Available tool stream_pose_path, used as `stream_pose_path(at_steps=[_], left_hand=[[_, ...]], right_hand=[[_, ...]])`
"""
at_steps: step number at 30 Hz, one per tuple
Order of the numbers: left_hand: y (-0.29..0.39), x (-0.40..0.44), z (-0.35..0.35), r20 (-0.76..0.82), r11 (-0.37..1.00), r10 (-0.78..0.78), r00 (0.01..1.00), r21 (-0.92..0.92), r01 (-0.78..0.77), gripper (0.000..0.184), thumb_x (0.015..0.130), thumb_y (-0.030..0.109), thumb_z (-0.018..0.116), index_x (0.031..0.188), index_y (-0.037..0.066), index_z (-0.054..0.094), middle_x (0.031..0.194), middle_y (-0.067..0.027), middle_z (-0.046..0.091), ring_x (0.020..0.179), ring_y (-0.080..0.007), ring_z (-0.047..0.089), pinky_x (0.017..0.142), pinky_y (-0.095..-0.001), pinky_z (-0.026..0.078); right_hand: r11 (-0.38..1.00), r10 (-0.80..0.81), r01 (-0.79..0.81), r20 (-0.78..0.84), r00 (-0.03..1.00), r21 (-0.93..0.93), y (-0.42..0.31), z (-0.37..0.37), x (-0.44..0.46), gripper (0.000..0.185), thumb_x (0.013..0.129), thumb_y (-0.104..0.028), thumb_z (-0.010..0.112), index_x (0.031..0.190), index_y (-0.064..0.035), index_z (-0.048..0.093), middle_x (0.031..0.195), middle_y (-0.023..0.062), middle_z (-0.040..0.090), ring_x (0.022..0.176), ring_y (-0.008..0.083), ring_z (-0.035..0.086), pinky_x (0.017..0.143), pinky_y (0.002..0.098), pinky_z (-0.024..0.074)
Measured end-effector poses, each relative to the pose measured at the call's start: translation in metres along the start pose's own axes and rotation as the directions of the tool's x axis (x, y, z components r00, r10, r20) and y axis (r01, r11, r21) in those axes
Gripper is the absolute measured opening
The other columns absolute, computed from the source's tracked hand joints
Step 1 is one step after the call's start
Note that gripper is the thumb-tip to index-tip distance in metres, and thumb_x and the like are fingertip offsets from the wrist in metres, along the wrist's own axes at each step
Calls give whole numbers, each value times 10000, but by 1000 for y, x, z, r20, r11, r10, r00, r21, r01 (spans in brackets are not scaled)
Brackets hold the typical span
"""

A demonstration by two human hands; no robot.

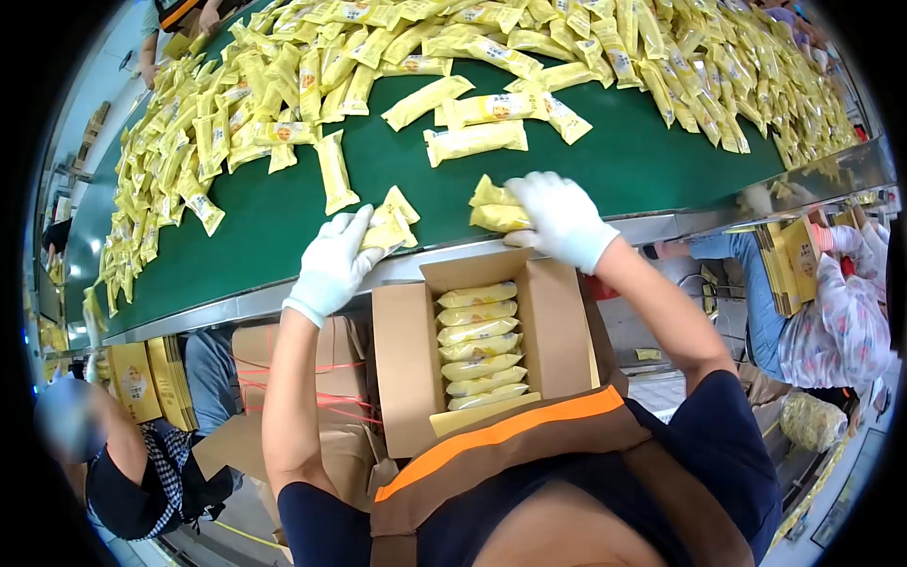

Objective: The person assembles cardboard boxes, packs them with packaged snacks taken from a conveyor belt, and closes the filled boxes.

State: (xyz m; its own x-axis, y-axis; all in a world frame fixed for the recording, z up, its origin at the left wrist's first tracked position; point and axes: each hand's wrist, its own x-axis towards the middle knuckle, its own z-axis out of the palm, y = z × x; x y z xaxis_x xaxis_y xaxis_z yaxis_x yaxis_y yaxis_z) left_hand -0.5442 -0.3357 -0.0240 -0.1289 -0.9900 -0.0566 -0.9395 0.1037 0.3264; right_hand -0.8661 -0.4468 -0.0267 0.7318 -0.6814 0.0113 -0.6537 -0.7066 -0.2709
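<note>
My left hand (333, 263), in a white glove, is closed around yellow snack packets (391, 223) at the near edge of the green belt (614, 142). Similarly gloved, my right hand (564, 222) grips more yellow packets (497, 210) further right along that edge. Between and below the hands stands an open cardboard box (404, 364). A column of several yellow packets (480, 348) lies stacked inside it, with the flaps spread outward. Fingers partly cover the held packets, so their exact number is hard to tell.
Many loose yellow packets (501, 61) are heaped across the far side of the belt. A metal rail (652, 229) runs along its near edge. A brown carton with red string (293, 364) stands left of the box. Other people work at both sides beside flattened cartons (794, 260).
</note>
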Motion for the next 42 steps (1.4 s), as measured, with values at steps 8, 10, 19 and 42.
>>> stream_pose_path(at_steps=[8, 10, 19, 42], left_hand=[[23, -6, -6, 7, 997, -28, 1000, 77, 27, 790, 727, 383, 784, 1402, 97, 490, 1128, -118, 660, 939, -300, 643, 799, -405, 510], [25, 2, -19, -160, 988, -122, 979, -111, 105, 738, 725, 365, 782, 1358, 73, 540, 1140, -153, 657, 1027, -316, 637, 895, -410, 508], [-52, 110, -2, 28, 606, -416, 909, -736, 300, 787, 807, 348, 783, 1388, -84, 478, 1235, -156, 654, 1067, -183, 632, 933, -262, 473], [59, 128, -41, 69, 890, 125, 990, -449, -81, 1064, 656, 450, 776, 1510, 3, 327, 1419, -226, 507, 1337, -346, 464, 1144, -356, 301]], right_hand=[[852, -59, -22, 138, 989, 523, 72, -68, 123, 705, 767, -499, 729, 1264, -27, 564, 1220, 185, 609, 1078, 307, 619, 916, 378, 493], [984, -34, -27, 340, 940, 174, 66, -60, 137, 728, 715, -561, 727, 1244, -81, 585, 1180, 156, 614, 1093, 332, 593, 928, 396, 472], [987, -156, 157, -72, 985, 15, 45, -44, 77, 611, 654, -407, 809, 1152, -103, 626, 1201, 147, 553, 1070, 342, 572, 928, 404, 472], [731, 327, -388, 211, 921, 562, 109, -34, 114, 1087, 675, -688, 695, 1377, 109, 460, 1344, 287, 547, 1242, 338, 550, 1045, 352, 413]])
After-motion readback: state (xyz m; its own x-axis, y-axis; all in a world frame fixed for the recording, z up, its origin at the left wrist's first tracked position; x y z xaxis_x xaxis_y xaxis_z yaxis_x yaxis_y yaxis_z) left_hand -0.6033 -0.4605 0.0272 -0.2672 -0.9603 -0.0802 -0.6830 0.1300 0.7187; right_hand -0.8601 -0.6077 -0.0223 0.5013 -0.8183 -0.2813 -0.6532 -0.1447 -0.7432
